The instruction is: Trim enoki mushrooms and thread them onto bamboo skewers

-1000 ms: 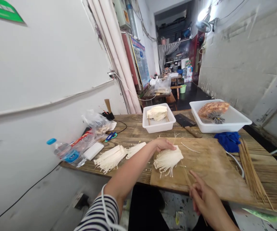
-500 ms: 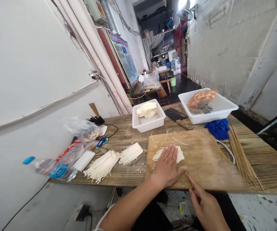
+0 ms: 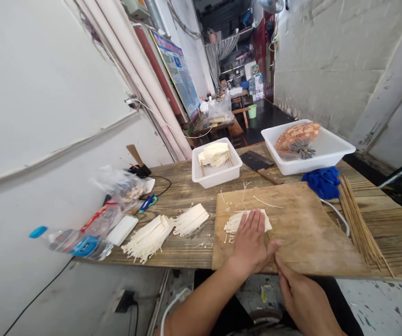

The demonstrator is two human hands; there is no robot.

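Note:
On the wooden cutting board (image 3: 306, 228) lies a flat bunch of enoki mushrooms (image 3: 234, 222). My left hand (image 3: 252, 245) rests flat across it, fingers stretched out and pressing from above. My right hand (image 3: 297, 291) is closed at the board's front edge, its fingertips close to my left thumb. It pinches a thin bamboo skewer that points toward the mushrooms; most of the skewer is hidden by my hands now, and its tip does not show. Two more enoki bunches, a larger one (image 3: 150, 237) and a smaller one (image 3: 191, 220), lie on the table left of the board.
Behind the board are a white tub (image 3: 217, 179) of skewered enoki, a cleaver (image 3: 257, 162) and a white tray (image 3: 330, 156) with a bagged orange food. A blue cloth (image 3: 322, 182) and loose bamboo skewers (image 3: 362, 228) lie right. A water bottle (image 3: 75, 243) and scissors (image 3: 148, 203) are left.
My right hand has come nearer my left thumb, and less of the skewer shows between them. My left hand stays flat on the mushrooms. The camera view has shifted slightly.

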